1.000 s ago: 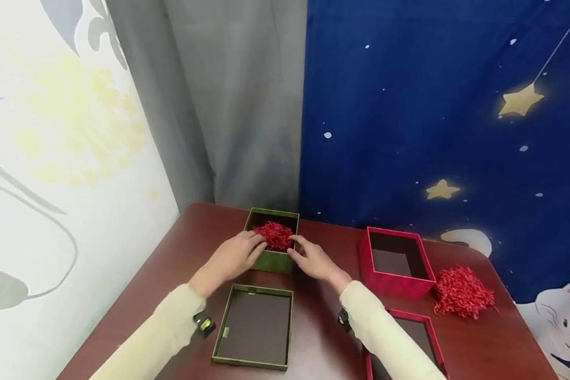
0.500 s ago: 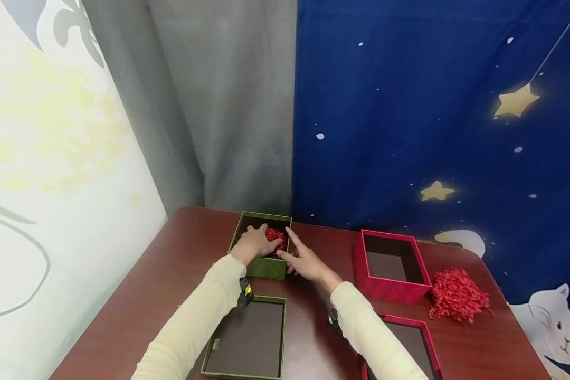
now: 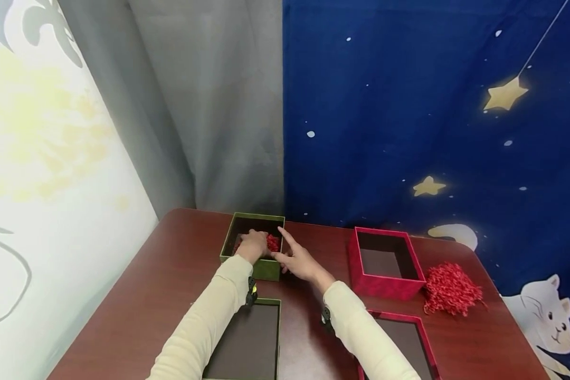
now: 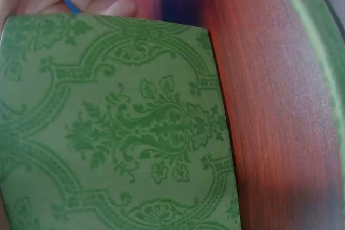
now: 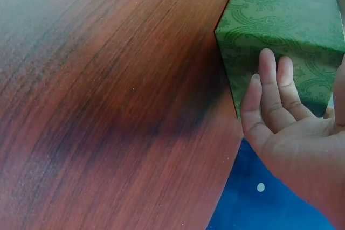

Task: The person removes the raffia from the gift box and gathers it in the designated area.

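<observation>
Inside the green patterned box (image 3: 267, 269), my left hand (image 3: 254, 246) lies over the red shredded paper (image 3: 273, 243), back of the hand up; its fingertips are hidden. At the box's near right corner is my right hand (image 3: 300, 259), index finger stretched along the right rim and thumb at the front edge. The right wrist view shows several fairly straight fingers (image 5: 269, 87) against the outside of the green box (image 5: 269, 14). In the left wrist view, the box's patterned wall (image 4: 124, 127) fills much of the picture, with right-hand fingers past its edge.
The green lid (image 3: 247, 343) lies inner side up in front of the box, partly under my left sleeve. Farther right stand a red box (image 3: 385, 286) and its lid (image 3: 406, 338). A heap of red shredded paper (image 3: 452, 289) lies beside them on the brown table (image 3: 171, 269).
My left hand has moved right from the box's left side and down into it, over the shredded paper. The right hand stays at the right rim, its index finger now straighter. The view has shifted.
</observation>
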### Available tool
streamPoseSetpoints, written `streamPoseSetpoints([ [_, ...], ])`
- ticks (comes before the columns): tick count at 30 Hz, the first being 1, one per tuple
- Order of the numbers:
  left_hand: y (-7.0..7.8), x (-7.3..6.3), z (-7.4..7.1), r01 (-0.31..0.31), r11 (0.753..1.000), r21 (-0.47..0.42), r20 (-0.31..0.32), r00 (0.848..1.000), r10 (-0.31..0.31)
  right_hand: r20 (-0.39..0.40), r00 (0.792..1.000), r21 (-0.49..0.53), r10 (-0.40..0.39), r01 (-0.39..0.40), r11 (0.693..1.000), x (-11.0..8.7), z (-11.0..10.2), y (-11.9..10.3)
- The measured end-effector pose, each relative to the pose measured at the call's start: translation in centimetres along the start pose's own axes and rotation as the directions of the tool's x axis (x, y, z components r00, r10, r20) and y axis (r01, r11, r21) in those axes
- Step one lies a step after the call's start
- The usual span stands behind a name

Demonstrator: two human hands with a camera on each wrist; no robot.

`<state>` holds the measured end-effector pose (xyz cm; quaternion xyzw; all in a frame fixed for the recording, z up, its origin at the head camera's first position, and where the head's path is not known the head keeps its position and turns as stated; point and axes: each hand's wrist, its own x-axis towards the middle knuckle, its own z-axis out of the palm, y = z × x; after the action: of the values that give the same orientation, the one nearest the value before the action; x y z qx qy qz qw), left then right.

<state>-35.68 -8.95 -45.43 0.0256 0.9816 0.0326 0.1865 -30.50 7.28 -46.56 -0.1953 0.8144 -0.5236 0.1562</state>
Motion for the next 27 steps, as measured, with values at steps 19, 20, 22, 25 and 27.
streamPoseSetpoints([
  [19, -9.3, -7.3, -4.7, -0.412, 0.835, -0.364, -0.574, 0.805, 0.147, -0.032, 0.999, 0.036, 0.008, -0.007, 0.999, 0.0, 0.2, 0.3],
  [20, -10.2, -7.6, -4.9, -0.421, 0.830, -0.366, -0.609, 0.783, 0.128, -0.029, 1.000, 0.037, 0.012, -0.011, 0.999, 0.0, 0.2, 0.2],
  [22, -11.9, -8.0, -5.3, -0.420, 0.823, -0.383, -0.656, 0.751, 0.077, -0.027, 1.000, 0.038, 0.013, -0.012, 0.999, 0.1, 0.2, 0.1],
  [25, -14.4, -8.1, -5.2, -0.385, 0.828, -0.408, -0.682, 0.732, 0.004, -0.029, 0.999, 0.040, 0.019, -0.018, 0.999, 0.1, 0.3, -0.1],
  [27, -15.8, -7.8, -4.3, -0.346, 0.835, -0.428, -0.664, 0.747, -0.030, -0.032, 0.999, 0.033, 0.021, -0.020, 0.999, 0.2, 0.4, -0.1],
])
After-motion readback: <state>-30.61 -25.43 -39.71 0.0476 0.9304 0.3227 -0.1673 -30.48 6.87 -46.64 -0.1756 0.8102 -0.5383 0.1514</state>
